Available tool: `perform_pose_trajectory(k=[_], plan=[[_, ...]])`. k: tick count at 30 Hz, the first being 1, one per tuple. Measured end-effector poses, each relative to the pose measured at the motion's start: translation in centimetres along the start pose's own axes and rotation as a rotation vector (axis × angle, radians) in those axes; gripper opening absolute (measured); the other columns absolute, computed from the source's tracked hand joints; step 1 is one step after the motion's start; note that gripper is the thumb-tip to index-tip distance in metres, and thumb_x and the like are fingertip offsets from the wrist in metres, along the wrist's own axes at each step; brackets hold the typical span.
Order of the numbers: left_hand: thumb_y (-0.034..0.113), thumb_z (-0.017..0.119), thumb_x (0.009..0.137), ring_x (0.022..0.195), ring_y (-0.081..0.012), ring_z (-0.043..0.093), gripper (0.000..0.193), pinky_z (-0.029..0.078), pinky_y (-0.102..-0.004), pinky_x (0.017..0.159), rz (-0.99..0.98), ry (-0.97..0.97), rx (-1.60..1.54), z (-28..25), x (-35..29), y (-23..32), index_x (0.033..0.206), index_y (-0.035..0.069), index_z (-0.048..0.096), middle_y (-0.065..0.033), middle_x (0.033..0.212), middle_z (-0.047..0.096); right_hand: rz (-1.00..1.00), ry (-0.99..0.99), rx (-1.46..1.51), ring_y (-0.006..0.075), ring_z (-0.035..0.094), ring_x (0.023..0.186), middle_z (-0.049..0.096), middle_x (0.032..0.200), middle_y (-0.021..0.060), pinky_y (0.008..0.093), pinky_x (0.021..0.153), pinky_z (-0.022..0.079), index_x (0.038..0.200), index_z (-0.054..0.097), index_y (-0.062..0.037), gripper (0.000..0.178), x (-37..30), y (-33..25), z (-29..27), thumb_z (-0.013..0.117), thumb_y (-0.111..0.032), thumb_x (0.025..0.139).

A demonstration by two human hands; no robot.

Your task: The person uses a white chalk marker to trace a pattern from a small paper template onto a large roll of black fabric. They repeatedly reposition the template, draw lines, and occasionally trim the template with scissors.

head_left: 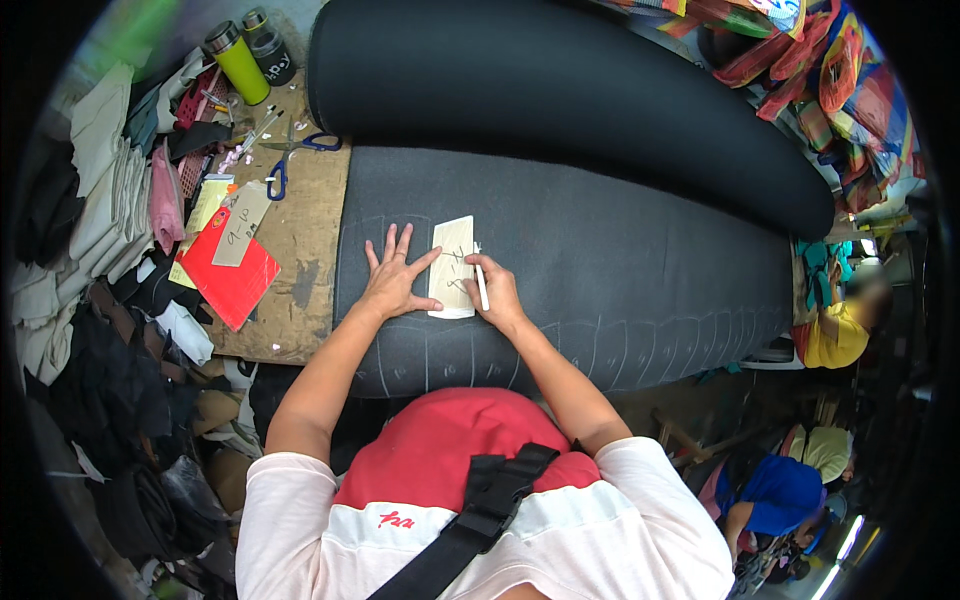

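The left hand (395, 280) lies flat, fingers spread, on the dark fabric sheet (620, 260), touching the left edge of a pale card template (453, 268). The right hand (495, 290) presses the template's right edge, pinching what looks like a white chalk stick (482, 288). Left of the template, beyond the fabric, a red folder (232, 275) and blue-handled scissors (290, 155) lie on the wooden table (300, 260).

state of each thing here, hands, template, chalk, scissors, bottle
left hand: flat, fingers spread, pinning the template
right hand: gripping the chalk
template: lying flat on the dark sheet
chalk: held at the template's right edge
scissors: lying on the board, untouched
bottle: upright, capped
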State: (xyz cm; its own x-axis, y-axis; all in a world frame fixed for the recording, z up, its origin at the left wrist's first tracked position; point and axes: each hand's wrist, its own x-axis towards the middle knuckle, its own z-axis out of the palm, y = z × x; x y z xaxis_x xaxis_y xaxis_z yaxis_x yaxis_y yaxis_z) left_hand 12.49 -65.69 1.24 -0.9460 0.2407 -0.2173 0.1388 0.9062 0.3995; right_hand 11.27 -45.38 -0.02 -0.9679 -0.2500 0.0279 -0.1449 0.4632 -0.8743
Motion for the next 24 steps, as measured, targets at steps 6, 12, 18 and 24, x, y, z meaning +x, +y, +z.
perform_pose_trajectory(k=[6, 12, 18, 24], plan=[[0.055, 0.082, 0.043, 0.14, -0.0385, -0.002, 0.102, 0.001, -0.0657, 0.106, -0.023, -0.026, -0.025, 0.1, -0.1, -0.2, 0.135, 0.034, 0.043, -0.0195, 0.152, 0.008, -0.139, 0.193, -0.11, 0.0341, 0.064, 0.088, 0.065, 0.096, 0.0202, 0.0372, 0.078, 0.05, 0.105, 0.064, -0.0023, 0.024, 3.7, -1.1, -1.9, 0.057, -0.018, 0.088], [0.055, 0.082, 0.043, 0.14, -0.0385, -0.003, 0.103, 0.001, -0.0677, 0.105, -0.004, -0.03, -0.006, 0.2, 0.0, -0.2, 0.136, 0.034, 0.042, -0.0193, 0.152, 0.006, 0.096, 0.055, 0.069, 0.028, 0.067, 0.089, 0.068, 0.091, 0.0175, 0.0333, 0.078, 0.05, 0.103, 0.065, -0.002, 0.028, 7.4, -1.5, -0.5, 0.056, -0.024, 0.088], [0.052, 0.084, 0.044, 0.14, -0.0394, -0.007, 0.105, -0.003, -0.0673, 0.104, -0.022, -0.108, -0.028, -0.3, 0.2, 0.0, 0.138, 0.035, 0.04, -0.0201, 0.152, 0.002, 0.122, -0.05, -0.002, 0.0232, 0.068, 0.079, 0.07, 0.08, 0.0095, 0.0313, 0.073, 0.051, 0.1, 0.068, -0.0055, 0.03, 8.8, -1.6, -0.3, 0.052, -0.029, 0.089], [0.051, 0.084, 0.046, 0.14, -0.0385, -0.009, 0.103, -0.003, -0.0669, 0.104, -0.04, -0.163, -0.032, -0.8, 0.5, 0.2, 0.138, 0.037, 0.038, -0.0191, 0.153, 0.0, 0.177, -0.143, -0.069, 0.023, 0.068, 0.08, 0.071, 0.08, 0.0067, 0.0318, 0.072, 0.051, 0.096, 0.07, -0.0077, 0.031, 9.2, -1.9, -0.5, 0.053, -0.032, 0.087]])
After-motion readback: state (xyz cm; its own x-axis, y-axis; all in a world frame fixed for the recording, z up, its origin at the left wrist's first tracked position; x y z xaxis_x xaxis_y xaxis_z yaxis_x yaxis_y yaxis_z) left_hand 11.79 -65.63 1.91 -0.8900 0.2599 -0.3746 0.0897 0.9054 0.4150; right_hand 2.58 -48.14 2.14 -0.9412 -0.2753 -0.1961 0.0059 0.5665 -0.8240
